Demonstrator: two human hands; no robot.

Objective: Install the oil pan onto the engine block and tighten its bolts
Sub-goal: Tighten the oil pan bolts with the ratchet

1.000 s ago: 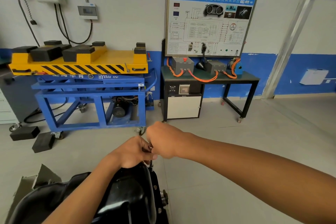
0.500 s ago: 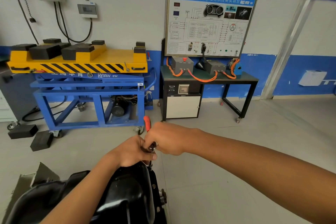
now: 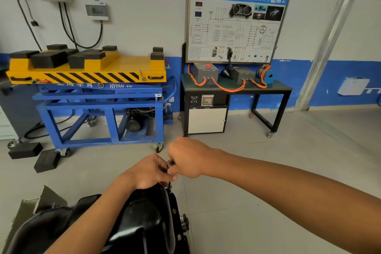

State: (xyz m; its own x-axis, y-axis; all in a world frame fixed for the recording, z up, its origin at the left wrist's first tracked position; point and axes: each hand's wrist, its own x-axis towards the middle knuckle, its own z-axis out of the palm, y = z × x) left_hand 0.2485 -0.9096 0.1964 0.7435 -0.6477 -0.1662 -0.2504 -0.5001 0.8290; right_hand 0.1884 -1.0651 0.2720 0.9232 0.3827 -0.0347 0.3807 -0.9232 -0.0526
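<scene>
The black oil pan point(image 3: 142, 218) sits on the engine at the bottom of the view, its flange edge running down the right side with bolt heads point(image 3: 174, 211) showing. At its far corner a ratchet wrench head point(image 3: 170, 163) stands on a thin extension point(image 3: 169, 186) over a bolt. My left hand point(image 3: 150, 171) holds the wrench head and extension from the left. My right hand point(image 3: 188, 158) grips the wrench handle, which is hidden inside the fist.
A yellow and blue lift cart point(image 3: 99, 93) with black rubber blocks stands at the back left. A training bench with a wiring board point(image 3: 235, 88) stands behind my hands. Loose black blocks point(image 3: 35, 155) lie on the grey floor at left.
My right hand has swung the wrench handle round; its orange grip tip, visible half a second ago above the fist, is hidden now. My left hand has stayed on the wrench head.
</scene>
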